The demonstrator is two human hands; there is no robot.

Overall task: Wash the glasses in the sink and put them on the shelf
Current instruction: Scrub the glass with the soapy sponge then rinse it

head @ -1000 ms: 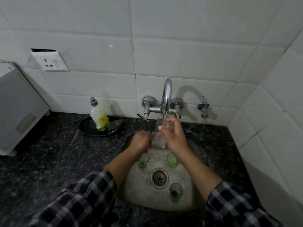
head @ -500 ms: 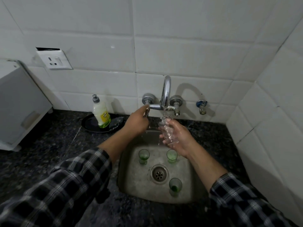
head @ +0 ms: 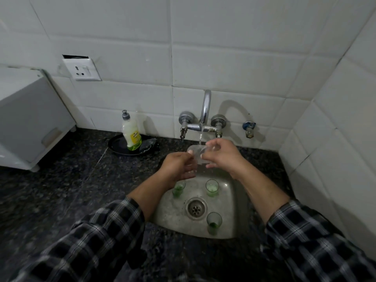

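Nearest you, your left sleeve (head: 95,241) and right sleeve (head: 317,247) run off the bottom edge. Between your bare forearms lies the sink (head: 234,202), set into the dark counter (head: 61,190).

The near green glass (head: 213,222) stands upright by the sink's near edge, just right of the drain (head: 196,207). Past the drain, the far right green glass (head: 212,187) stands upright in full view. The far left green glass (head: 179,190) is partly hidden behind your left wrist.

Over the sink's far edge, your left hand (head: 179,165) and right hand (head: 221,153) both hold the clear glass (head: 196,152). Your left fingers curl round its nearer part and your right fingers pinch its farther part. It is tilted, not upright, and its long axis seems to run from the far end down toward your left palm. It is transparent and blurred, so I cannot tell which end is the mouth. Your left hand covers much of the nearer end. Water (head: 201,137) falls from the tap (head: 205,106) onto the far end.

At the counter's back edge, left of the tap, a soap bottle (head: 131,133) stands upright on a black dish (head: 116,146). A dark lump beside it is hard to make out. A white box (head: 30,119) at the counter's left edge is cut off by the frame. A socket (head: 81,69) sits on the tiles above.
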